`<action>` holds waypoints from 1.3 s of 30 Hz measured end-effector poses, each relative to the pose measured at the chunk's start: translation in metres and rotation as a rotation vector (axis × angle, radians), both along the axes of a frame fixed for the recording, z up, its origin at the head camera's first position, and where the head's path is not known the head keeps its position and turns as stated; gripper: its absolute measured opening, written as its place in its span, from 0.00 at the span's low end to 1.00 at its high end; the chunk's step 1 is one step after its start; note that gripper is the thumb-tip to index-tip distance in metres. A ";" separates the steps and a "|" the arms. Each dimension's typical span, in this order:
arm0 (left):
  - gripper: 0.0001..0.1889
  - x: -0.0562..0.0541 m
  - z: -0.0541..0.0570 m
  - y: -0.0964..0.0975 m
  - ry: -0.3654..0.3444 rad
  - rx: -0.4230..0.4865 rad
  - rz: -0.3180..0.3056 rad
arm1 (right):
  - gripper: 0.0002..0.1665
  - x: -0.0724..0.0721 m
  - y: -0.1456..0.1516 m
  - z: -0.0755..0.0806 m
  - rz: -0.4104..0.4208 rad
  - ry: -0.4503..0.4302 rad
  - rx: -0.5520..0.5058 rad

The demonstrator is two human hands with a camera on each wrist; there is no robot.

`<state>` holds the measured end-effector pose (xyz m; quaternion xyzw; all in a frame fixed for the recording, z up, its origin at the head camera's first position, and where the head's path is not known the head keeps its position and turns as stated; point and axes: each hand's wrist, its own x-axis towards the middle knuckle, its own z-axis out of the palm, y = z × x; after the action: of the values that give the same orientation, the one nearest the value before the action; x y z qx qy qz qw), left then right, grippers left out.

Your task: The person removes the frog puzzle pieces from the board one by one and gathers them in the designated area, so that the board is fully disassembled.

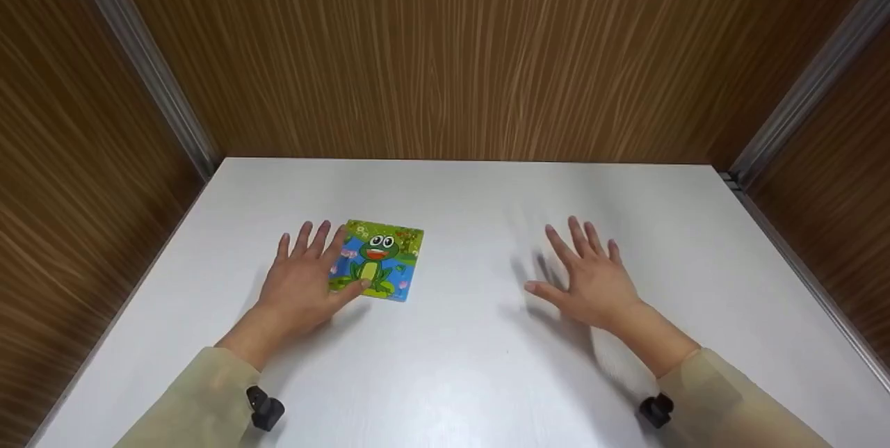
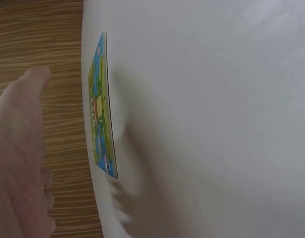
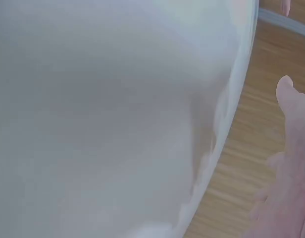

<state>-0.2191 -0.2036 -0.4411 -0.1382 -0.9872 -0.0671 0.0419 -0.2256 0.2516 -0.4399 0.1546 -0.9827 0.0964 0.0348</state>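
Note:
A thin, square picture board (image 1: 379,260) with a smiling green frog on blue and green lies flat on the white table, left of the middle. In the left wrist view, the board (image 2: 100,106) shows nearly edge-on. My left hand (image 1: 299,288) is held over the table at the board's left side, fingers spread; its thumb and index finger overlap the board in the head view. Over the right half of the table, my right hand (image 1: 594,288) is spread too, palm down, with nothing in it. Both hands cast shadows on the tabletop.
The white table (image 1: 459,378) ends at a wood-grain back panel (image 1: 445,51). Wood-grain side panels stand at left and right, with metal corner posts (image 1: 139,51). A small black device (image 1: 264,408) sits at each sleeve cuff.

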 end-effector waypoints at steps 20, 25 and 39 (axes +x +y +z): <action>0.51 -0.026 0.009 -0.026 -0.051 0.009 -0.102 | 0.56 -0.017 -0.131 0.015 0.215 -0.049 -0.021; 0.48 -0.030 -0.001 -0.034 -0.067 0.012 -0.124 | 0.54 -0.018 -0.154 0.005 0.253 -0.142 -0.030; 0.44 -0.037 -0.021 -0.034 -0.112 0.007 -0.200 | 0.50 -0.021 -0.189 -0.017 0.309 -0.247 0.042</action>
<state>-0.2557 -0.2380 -0.4619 -0.2319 -0.9691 -0.0821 -0.0196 -0.2463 0.0627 -0.4568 0.2911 -0.9459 0.0983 -0.1047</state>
